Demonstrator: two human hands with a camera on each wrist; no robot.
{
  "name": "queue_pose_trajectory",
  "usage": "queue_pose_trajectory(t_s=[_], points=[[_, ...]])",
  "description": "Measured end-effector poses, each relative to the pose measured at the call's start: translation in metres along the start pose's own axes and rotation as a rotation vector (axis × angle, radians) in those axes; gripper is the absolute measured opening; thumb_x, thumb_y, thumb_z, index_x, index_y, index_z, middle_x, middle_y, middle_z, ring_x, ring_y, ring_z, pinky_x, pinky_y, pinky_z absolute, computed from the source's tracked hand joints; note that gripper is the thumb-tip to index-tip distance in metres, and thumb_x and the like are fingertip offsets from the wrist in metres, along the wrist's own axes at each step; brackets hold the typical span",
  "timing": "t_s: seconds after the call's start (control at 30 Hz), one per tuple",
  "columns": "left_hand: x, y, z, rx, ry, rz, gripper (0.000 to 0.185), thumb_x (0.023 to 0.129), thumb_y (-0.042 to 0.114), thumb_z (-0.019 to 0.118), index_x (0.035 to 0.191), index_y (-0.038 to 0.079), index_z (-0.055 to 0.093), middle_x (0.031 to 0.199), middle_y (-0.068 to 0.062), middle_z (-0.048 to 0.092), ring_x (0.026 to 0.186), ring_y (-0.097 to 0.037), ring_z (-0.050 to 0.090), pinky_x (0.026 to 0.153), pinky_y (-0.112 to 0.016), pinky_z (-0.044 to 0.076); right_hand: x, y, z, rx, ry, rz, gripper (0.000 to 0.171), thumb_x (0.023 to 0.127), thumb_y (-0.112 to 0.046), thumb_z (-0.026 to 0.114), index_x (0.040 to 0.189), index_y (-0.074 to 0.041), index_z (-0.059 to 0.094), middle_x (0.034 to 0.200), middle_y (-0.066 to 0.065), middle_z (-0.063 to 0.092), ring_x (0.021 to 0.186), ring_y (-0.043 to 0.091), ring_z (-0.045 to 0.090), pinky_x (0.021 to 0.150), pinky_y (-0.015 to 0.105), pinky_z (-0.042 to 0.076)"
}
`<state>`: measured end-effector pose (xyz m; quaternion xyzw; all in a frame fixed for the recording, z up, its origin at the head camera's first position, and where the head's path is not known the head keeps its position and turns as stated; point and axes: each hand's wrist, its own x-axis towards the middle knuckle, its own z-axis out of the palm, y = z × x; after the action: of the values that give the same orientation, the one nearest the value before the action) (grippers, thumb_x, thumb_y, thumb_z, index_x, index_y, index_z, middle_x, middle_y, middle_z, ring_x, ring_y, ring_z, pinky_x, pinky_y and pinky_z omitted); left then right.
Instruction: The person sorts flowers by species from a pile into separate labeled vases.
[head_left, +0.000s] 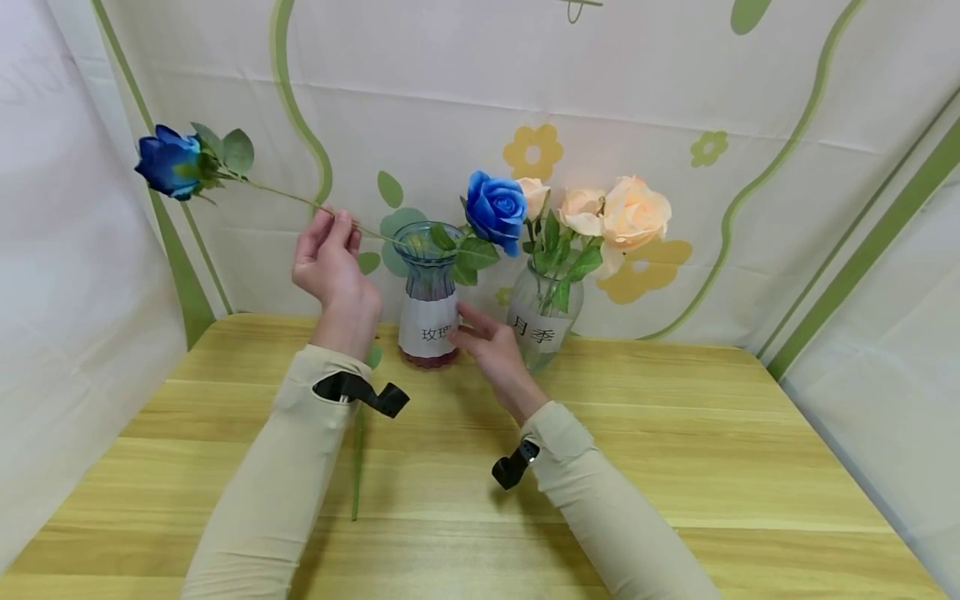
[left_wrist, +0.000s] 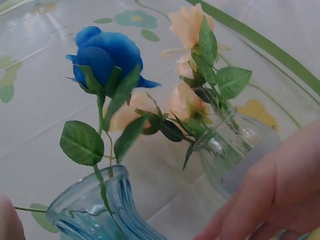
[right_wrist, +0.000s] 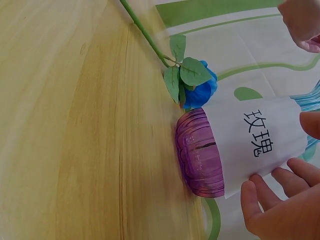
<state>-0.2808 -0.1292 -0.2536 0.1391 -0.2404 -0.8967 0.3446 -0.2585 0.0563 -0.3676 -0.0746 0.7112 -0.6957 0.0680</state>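
Observation:
My left hand point(head_left: 333, 262) pinches the thin stem of a blue rose point(head_left: 168, 162), its bloom out to the left. That stem slants down rightward to the mouth of a blue-and-purple glass vase point(head_left: 429, 287); whether its tip is inside cannot be told. My right hand point(head_left: 495, 358) holds the vase's right side, thumb and fingers against its white label point(right_wrist: 257, 142). A second blue rose point(head_left: 495, 208) stands in this vase, leaning right. Another blue rose point(right_wrist: 200, 92) lies on the table left of the vase, its bloom hidden in the head view behind my left arm.
Close on the right stands a clear glass vase point(head_left: 543, 300) with a white label, holding several peach roses point(head_left: 633, 217). Both vases are near the back edge of the wooden table point(head_left: 450, 500). A patterned white cloth point(head_left: 420, 75) hangs behind.

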Motion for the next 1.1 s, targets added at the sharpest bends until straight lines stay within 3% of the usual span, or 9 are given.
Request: queue_pose_trajectory(t_s=[0.13, 0.3, 0.57, 0.7, 0.9, 1.1], points=[[0.0, -0.001, 0.003, 0.004, -0.01, 0.007, 0.015, 0.088, -0.004, 0.082, 0.102, 0.003, 0.08, 0.1, -0.006, 0.077, 0.082, -0.017, 0.072, 0.083, -0.027, 0.059, 0.0, 0.0, 0.0, 0.009, 0.004, -0.002, 0.061, 0.101, -0.017, 0.07, 0.159, -0.017, 0.051, 0.165, 0.0, 0.05, 0.151, 0.028, 0.051, 0.127, 0.048, 0.038], [-0.001, -0.008, 0.004, 0.02, -0.007, -0.031, 0.016, 0.085, -0.006, 0.084, 0.099, 0.001, 0.08, 0.092, -0.003, 0.077, 0.082, -0.015, 0.073, 0.083, -0.028, 0.058, 0.0, 0.001, 0.001, 0.007, 0.003, -0.007, 0.061, 0.101, -0.016, 0.07, 0.159, -0.017, 0.051, 0.165, 0.0, 0.05, 0.151, 0.027, 0.051, 0.127, 0.048, 0.038], [-0.002, -0.029, 0.001, 0.075, -0.01, -0.047, 0.029, 0.086, -0.003, 0.085, 0.114, -0.006, 0.077, 0.092, -0.002, 0.076, 0.089, -0.015, 0.071, 0.106, -0.038, 0.057, -0.001, 0.0, 0.002, 0.004, 0.002, -0.013, 0.06, 0.101, -0.017, 0.071, 0.158, -0.018, 0.052, 0.165, 0.0, 0.051, 0.15, 0.028, 0.051, 0.125, 0.051, 0.041], [-0.004, -0.035, 0.0, 0.142, -0.027, -0.086, 0.026, 0.088, 0.003, 0.086, 0.113, -0.001, 0.081, 0.104, -0.002, 0.08, 0.106, -0.016, 0.072, 0.105, -0.03, 0.055, -0.001, 0.001, 0.002, 0.003, 0.007, -0.017, 0.06, 0.101, -0.018, 0.07, 0.158, -0.018, 0.052, 0.165, -0.001, 0.051, 0.15, 0.028, 0.051, 0.124, 0.052, 0.041], [-0.008, -0.035, -0.002, 0.261, -0.041, -0.195, 0.027, 0.09, 0.01, 0.085, 0.117, 0.006, 0.082, 0.127, -0.001, 0.079, 0.133, -0.011, 0.063, 0.115, -0.022, 0.047, -0.001, 0.002, 0.002, 0.006, 0.006, -0.012, 0.061, 0.1, -0.018, 0.071, 0.158, -0.018, 0.051, 0.165, -0.001, 0.05, 0.151, 0.027, 0.051, 0.124, 0.051, 0.041], [-0.01, -0.034, -0.003, 0.255, -0.014, -0.214, 0.023, 0.091, 0.01, 0.084, 0.114, 0.01, 0.083, 0.127, 0.0, 0.078, 0.133, -0.011, 0.063, 0.118, -0.025, 0.046, -0.001, 0.002, 0.002, 0.006, 0.006, -0.011, 0.06, 0.101, -0.019, 0.07, 0.158, -0.019, 0.052, 0.165, -0.002, 0.051, 0.151, 0.027, 0.05, 0.124, 0.052, 0.04]])
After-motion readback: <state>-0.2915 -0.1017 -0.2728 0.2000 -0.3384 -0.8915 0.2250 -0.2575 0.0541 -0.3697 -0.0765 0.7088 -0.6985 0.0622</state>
